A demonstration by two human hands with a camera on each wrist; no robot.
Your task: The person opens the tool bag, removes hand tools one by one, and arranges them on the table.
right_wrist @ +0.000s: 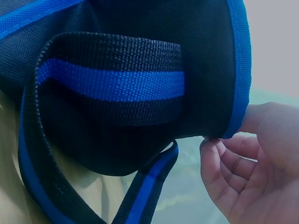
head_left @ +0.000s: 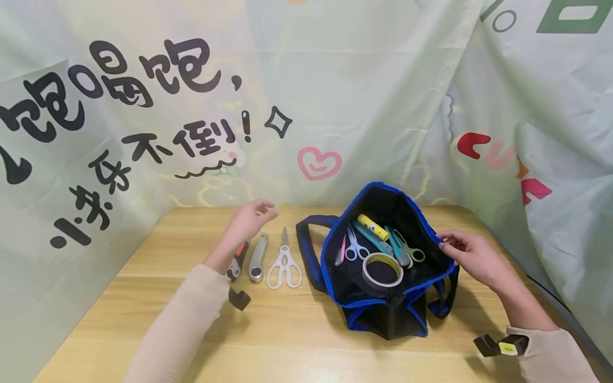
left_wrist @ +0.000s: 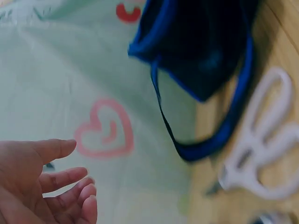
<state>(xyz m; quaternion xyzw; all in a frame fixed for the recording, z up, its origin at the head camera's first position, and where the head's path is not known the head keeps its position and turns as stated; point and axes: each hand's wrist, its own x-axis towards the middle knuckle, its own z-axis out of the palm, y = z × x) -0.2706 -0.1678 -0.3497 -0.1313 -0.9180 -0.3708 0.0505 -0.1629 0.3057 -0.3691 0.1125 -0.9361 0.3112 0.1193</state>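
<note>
My right hand (head_left: 471, 255) pinches the blue-edged rim of a black tote bag (right_wrist: 140, 149) at its right side. The bag's mouth faces me. Inside lie a tape roll (head_left: 382, 270), a yellow glue stick (head_left: 373, 227), light-blue scissors (head_left: 355, 246), teal cutters (head_left: 399, 247), green-handled scissors (head_left: 415, 254) and a slim pink item (head_left: 341, 251). My left hand (head_left: 251, 217) is raised with nothing in it, fingers loosely bent. Below it, white-handled scissors (head_left: 284, 263), a grey utility knife (head_left: 259, 259) and a black-and-red tool (head_left: 238, 260), partly hidden by the wrist, lie on the table.
The wooden table (head_left: 287, 340) reaches back to a printed cloth (head_left: 373, 106) that hangs behind and along both sides. One bag strap (head_left: 311, 255) loops out on the left, and another (head_left: 447, 298) droops at the right. A dark cable (head_left: 546, 290) runs beyond the right edge.
</note>
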